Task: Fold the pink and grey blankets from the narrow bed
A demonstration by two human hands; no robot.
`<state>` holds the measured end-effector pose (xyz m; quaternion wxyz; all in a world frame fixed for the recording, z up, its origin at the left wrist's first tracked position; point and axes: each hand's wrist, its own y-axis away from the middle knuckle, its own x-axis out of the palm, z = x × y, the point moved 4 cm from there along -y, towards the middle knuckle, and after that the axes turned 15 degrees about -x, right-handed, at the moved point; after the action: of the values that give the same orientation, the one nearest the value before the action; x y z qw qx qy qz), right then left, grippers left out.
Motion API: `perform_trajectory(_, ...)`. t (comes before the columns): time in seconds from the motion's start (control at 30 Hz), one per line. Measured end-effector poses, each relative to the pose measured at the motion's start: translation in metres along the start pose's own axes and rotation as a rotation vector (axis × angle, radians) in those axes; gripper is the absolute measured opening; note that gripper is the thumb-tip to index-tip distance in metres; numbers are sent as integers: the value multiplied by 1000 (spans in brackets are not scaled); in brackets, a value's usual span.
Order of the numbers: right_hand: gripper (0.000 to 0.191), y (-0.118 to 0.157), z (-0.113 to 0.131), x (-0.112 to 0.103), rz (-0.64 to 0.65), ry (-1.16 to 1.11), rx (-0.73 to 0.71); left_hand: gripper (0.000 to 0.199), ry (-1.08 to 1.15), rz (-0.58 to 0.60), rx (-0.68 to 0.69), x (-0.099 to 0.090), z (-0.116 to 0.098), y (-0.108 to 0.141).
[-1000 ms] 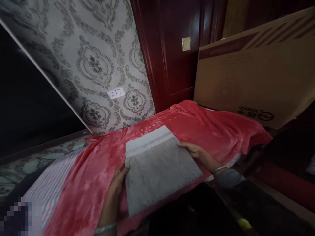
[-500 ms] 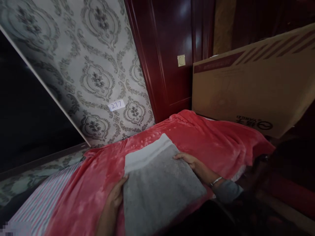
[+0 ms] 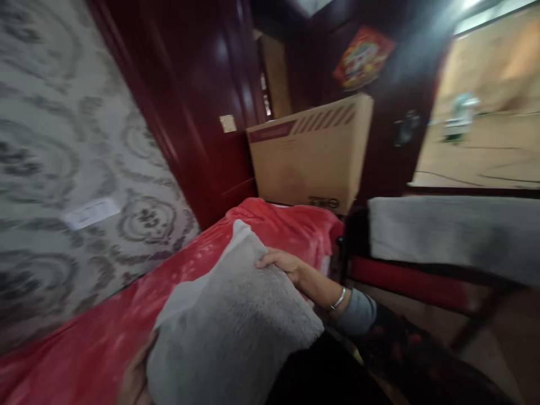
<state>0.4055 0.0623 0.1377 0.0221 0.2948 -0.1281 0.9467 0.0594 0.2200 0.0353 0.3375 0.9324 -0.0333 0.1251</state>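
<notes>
A grey plush cloth, folded flat with a paler band along its far edge, is held up in front of me above a red blanket. My right hand grips its right edge, thumb on top and the other fingers underneath. At the lower left my left hand has hold of the opposite edge; part of its fingers is hidden behind the cloth. The far corner of the cloth points up and its surface sags slightly between my hands.
A large cardboard box stands behind the blanket, against a dark red door. On the right, another grey cloth hangs over dark furniture with a red part. A patterned wall with a white paper label is on the left.
My view has swung to the right, bringing the hanging cloth and a bright window-like opening into sight. Both hands still hold the cloth, which is now tilted and less flat.
</notes>
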Motion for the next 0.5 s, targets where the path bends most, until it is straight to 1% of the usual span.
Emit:
perform_trajectory(0.03,37,9,18,-7,-23,20,-43,29,-6,23,-26,19,-3,-6)
perform_trajectory(0.07,39,19,38,-14,-49,46,-98,33,-26,64,-25,43,-7,-9)
perform_trajectory(0.1,42,30,57,-23,-73,70,-144,37,-50,109,-11,71,-11,-8)
perform_trajectory(0.17,44,56,97,-41,-124,105,-209,42,-95,198,42,135,-16,4)
perform_trajectory(0.2,45,71,117,-50,-156,123,-242,43,-112,244,85,169,-18,14)
perform_trajectory(0.27,44,103,159,-68,-239,167,-307,41,-158,375,136,241,-16,39)
perform_trajectory(0.37,43,158,220,-96,-419,229,-382,34,-236,658,114,351,-1,78)
perform_trajectory(0.47,38,215,272,-129,-652,260,-434,32,-254,798,99,447,22,111)
perform_trajectory(0.5,36,234,286,-142,-740,279,-453,33,-252,881,92,477,32,123)
